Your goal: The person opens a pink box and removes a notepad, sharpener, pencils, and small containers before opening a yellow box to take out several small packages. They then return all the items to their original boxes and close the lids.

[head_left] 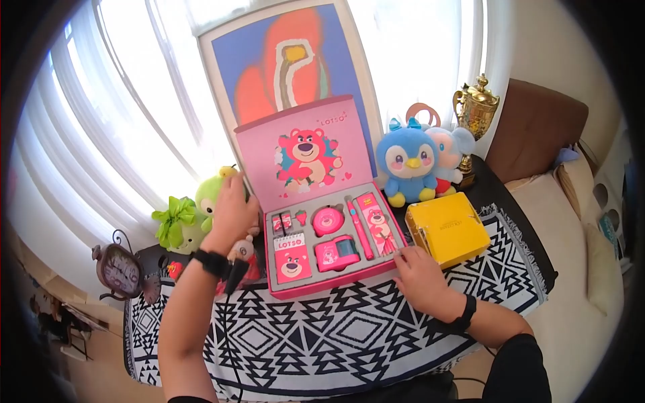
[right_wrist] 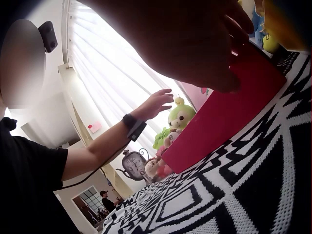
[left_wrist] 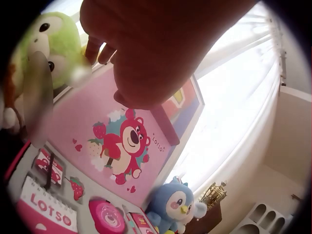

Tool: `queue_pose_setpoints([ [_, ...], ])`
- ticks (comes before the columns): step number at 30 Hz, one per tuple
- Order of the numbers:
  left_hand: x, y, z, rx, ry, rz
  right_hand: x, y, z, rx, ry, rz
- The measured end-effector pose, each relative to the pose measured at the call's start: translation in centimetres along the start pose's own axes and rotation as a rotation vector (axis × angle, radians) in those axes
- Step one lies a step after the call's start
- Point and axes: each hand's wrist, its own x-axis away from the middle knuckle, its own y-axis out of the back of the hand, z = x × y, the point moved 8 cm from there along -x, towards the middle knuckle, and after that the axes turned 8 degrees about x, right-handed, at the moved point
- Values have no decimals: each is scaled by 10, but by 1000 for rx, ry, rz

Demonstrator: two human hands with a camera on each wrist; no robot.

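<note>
A pink gift box [head_left: 336, 285] stands with its LOTSO bear lid [left_wrist: 73, 117] raised. Its grey insert holds a notepad [head_left: 291, 258], a round pink case [head_left: 328, 220], a pink box with a dark window [head_left: 338, 253], a pink electric toothbrush [head_left: 361, 232] and a tall bear-print box [head_left: 379, 225]. My left hand [head_left: 232, 211] is raised left of the lid, in front of a green plush toy [left_wrist: 53, 34]; its fingers are extended in the right wrist view. At the box's front right corner my right hand [head_left: 426, 282] holds the edge, thumb against the front wall.
A yellow box [head_left: 449, 230] stands right of the gift box, before a blue penguin plush [head_left: 406, 161] and a gold trophy [head_left: 477, 107]. A small plush [head_left: 243, 254] and a clock [head_left: 119, 269] stand left. A patterned cloth [head_left: 322, 336] covers the table; a painting [head_left: 232, 64] stands behind.
</note>
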Motion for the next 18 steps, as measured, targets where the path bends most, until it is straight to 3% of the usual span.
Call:
queue_pose_setpoints([
  [3, -63, -4, 15, -121, -54, -133, 3, -1, 3, 54, 54, -22],
  [7, -113, -1, 26, -61, 17, -45, 7, -1, 1, 46, 78, -20],
  [8, -118, -6, 31, -25, 69, 54, 7, -2, 1, 25, 90, -7],
  [9, -120, -10, 37, 8, 120, 157, 7, -1, -1, 31, 76, -21],
  [13, -112, -5, 44, -30, 26, 155, 12, -5, 1, 38, 86, -30],
  [16, -79, 32, 11, 127, -55, -151, 11, -6, 0, -4, 72, -2],
  [18, -49, 46, -10, 202, -36, -187, 10, -1, -10, -157, -29, -21],
])
